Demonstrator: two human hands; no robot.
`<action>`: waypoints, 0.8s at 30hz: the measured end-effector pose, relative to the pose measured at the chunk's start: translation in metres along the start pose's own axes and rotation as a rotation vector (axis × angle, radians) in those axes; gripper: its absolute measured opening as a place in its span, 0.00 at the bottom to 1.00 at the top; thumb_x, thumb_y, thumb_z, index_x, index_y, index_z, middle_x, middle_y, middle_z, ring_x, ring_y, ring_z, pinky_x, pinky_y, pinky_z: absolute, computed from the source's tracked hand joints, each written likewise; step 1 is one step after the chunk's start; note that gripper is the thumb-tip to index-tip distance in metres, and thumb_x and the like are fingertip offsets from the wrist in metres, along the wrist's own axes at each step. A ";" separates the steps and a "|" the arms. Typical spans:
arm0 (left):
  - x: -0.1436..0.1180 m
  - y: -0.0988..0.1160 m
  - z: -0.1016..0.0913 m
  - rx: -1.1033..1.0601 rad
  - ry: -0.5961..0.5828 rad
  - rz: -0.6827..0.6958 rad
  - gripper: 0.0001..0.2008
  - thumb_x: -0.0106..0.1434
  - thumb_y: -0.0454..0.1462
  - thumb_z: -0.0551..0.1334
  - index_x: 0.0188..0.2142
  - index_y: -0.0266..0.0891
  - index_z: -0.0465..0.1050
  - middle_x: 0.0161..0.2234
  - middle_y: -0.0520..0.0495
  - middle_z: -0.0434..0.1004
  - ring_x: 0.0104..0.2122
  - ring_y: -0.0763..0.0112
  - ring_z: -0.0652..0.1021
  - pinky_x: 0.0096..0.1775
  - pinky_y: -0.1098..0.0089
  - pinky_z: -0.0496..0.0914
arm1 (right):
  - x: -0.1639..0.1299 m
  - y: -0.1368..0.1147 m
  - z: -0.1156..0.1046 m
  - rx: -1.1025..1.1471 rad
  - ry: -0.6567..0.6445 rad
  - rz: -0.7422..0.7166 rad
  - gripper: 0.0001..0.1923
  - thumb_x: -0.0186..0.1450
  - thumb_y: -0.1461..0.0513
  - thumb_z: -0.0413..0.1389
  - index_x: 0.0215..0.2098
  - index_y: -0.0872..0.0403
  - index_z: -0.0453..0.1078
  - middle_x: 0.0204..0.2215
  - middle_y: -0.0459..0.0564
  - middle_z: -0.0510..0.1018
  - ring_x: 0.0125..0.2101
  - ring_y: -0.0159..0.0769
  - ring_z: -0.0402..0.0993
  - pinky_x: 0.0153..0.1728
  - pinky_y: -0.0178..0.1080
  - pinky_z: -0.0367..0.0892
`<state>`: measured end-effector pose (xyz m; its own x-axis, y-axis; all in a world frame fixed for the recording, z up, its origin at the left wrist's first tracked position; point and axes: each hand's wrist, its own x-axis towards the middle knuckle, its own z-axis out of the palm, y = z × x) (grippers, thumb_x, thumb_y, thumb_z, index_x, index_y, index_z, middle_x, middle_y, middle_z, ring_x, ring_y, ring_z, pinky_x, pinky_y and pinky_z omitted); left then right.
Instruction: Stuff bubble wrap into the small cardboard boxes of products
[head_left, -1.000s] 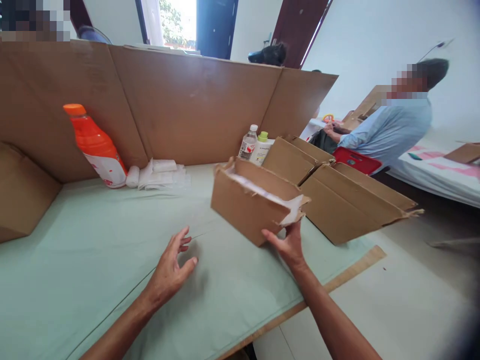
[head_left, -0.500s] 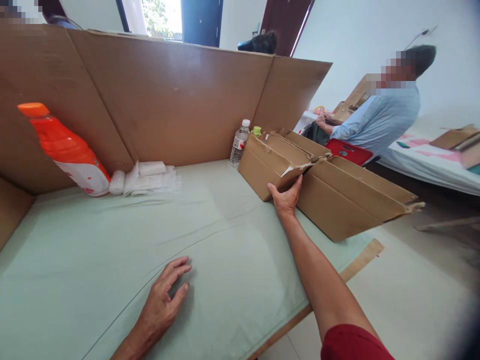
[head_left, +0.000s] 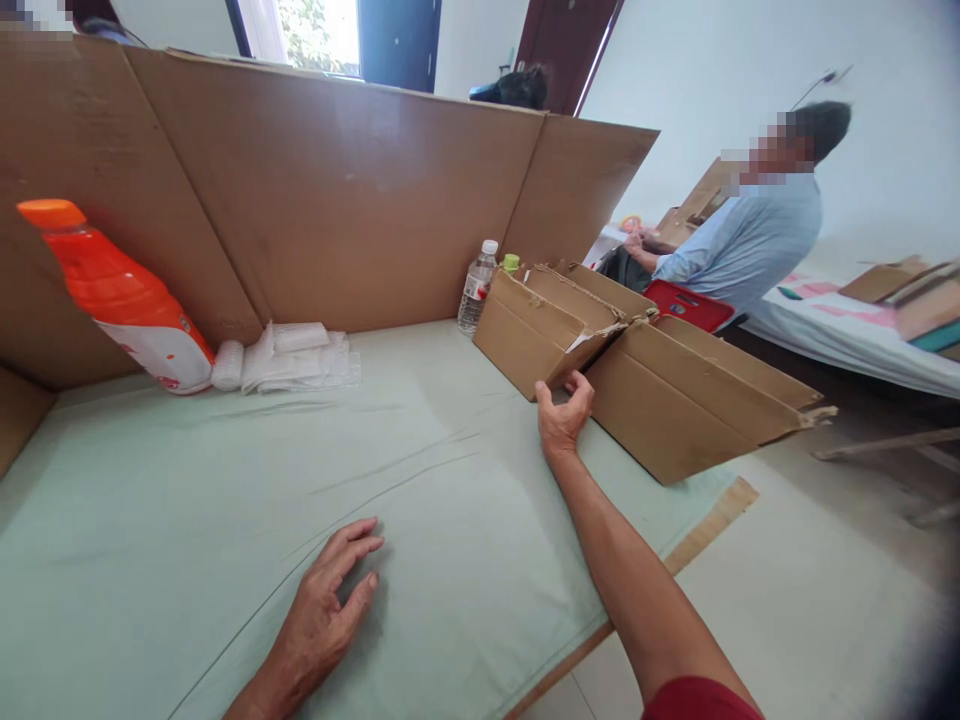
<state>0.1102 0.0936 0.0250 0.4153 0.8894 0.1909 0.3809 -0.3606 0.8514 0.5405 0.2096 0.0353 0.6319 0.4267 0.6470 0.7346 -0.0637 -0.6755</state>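
My left hand [head_left: 330, 595] rests on the pale green cloth [head_left: 420, 580], fingers apart and loosely bent, with nothing in it. At the near corner of the smaller cardboard box [head_left: 525, 330] is my right hand [head_left: 564, 412], thumb and fingers apart around empty space. Its fingertips are close to the box; whether they touch it I cannot tell. To the right stands a larger open cardboard box [head_left: 667, 410], its near side tilted towards the table edge. Behind the smaller box are a clear water bottle [head_left: 476, 290] and a green cap [head_left: 511, 263].
A large orange bottle [head_left: 135, 305] leans at the left beside folded clear plastic bags [head_left: 300, 360]. A tall cardboard wall [head_left: 360, 190] lines the back of the table. Beyond the table's right edge, a person in a light blue shirt [head_left: 757, 235] sits near another table.
My right hand has come off the smaller box's corner and drawn slightly down towards me. The left hand stays in place. The whole view has shifted a little.
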 end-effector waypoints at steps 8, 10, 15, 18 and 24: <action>0.000 -0.003 0.000 0.033 0.009 0.018 0.14 0.67 0.40 0.59 0.49 0.45 0.78 0.56 0.39 0.77 0.55 0.57 0.78 0.55 0.55 0.75 | 0.011 -0.051 0.061 0.149 -0.396 -0.093 0.35 0.56 0.59 0.58 0.61 0.53 0.64 0.59 0.60 0.70 0.47 0.46 0.76 0.48 0.47 0.74; 0.000 -0.004 0.002 0.039 0.011 0.029 0.14 0.67 0.39 0.59 0.50 0.45 0.78 0.57 0.39 0.77 0.55 0.57 0.79 0.55 0.55 0.75 | 0.030 -0.057 0.087 0.163 -0.453 -0.054 0.41 0.55 0.59 0.60 0.66 0.54 0.59 0.62 0.63 0.67 0.47 0.46 0.77 0.48 0.47 0.75; -0.003 -0.005 0.003 0.046 0.009 0.063 0.14 0.67 0.39 0.59 0.50 0.46 0.79 0.56 0.38 0.77 0.55 0.56 0.78 0.54 0.56 0.76 | 0.060 -0.056 0.110 0.111 -0.510 0.045 0.45 0.60 0.57 0.59 0.71 0.59 0.47 0.66 0.70 0.61 0.50 0.48 0.77 0.49 0.48 0.74; 0.000 -0.003 0.000 0.017 -0.014 0.034 0.14 0.66 0.40 0.59 0.49 0.46 0.79 0.57 0.38 0.76 0.56 0.55 0.78 0.54 0.55 0.76 | 0.054 -0.056 0.096 0.050 -0.558 0.039 0.41 0.64 0.57 0.56 0.70 0.63 0.48 0.66 0.69 0.61 0.50 0.44 0.77 0.49 0.44 0.74; 0.010 0.017 0.004 -0.029 -0.023 -0.022 0.17 0.60 0.33 0.60 0.48 0.42 0.79 0.56 0.38 0.76 0.56 0.56 0.77 0.57 0.54 0.73 | -0.035 -0.089 0.059 0.031 -0.833 -0.164 0.18 0.60 0.59 0.58 0.47 0.57 0.75 0.53 0.60 0.77 0.53 0.49 0.74 0.58 0.53 0.66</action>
<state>0.1245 0.0950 0.0395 0.4263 0.8901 0.1610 0.3662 -0.3325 0.8691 0.4385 0.2540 0.0523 0.1210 0.9541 0.2740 0.7862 0.0764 -0.6133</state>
